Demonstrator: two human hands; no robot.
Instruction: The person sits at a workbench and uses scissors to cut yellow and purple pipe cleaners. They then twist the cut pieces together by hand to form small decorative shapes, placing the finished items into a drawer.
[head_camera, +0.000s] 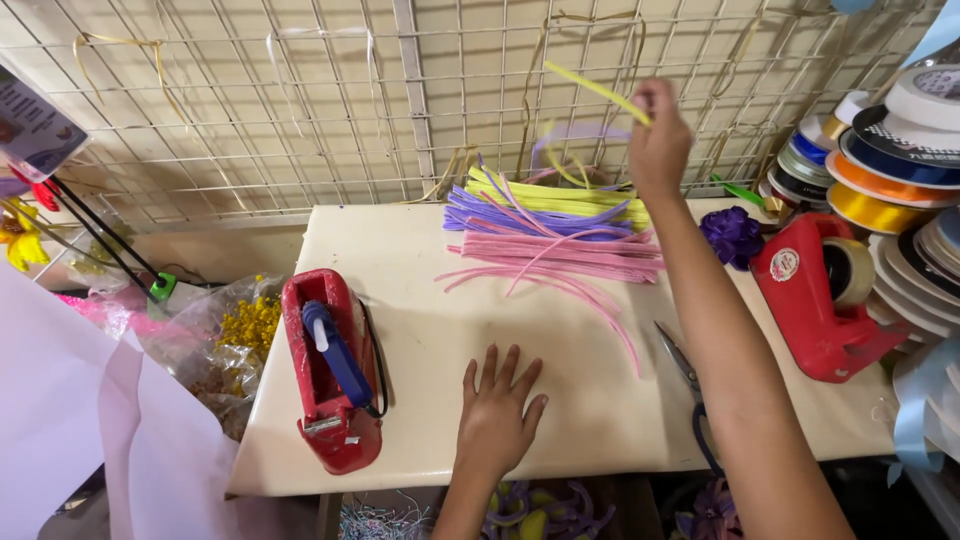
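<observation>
My right hand (658, 140) is raised above the far side of the cream table (420, 260), pinching a yellow pipe cleaner (595, 92) that sticks up and to the left. Below it lie piles of yellow pipe cleaners (560, 200), purple pipe cleaners (520, 218) and pink pipe cleaners (560, 258). My left hand (497, 415) rests flat on the table near the front edge, fingers spread, holding nothing. Scissors (685, 370) lie partly hidden under my right forearm.
A red tape dispenser (330, 370) with a blue core stands front left; another red tape dispenser (815, 295) sits at right beside a purple bow (732, 235). Stacked ribbon spools (890, 150) fill the right edge. A wire grid (300, 110) backs the table. Wrapped yellow flowers (245, 330) lie left.
</observation>
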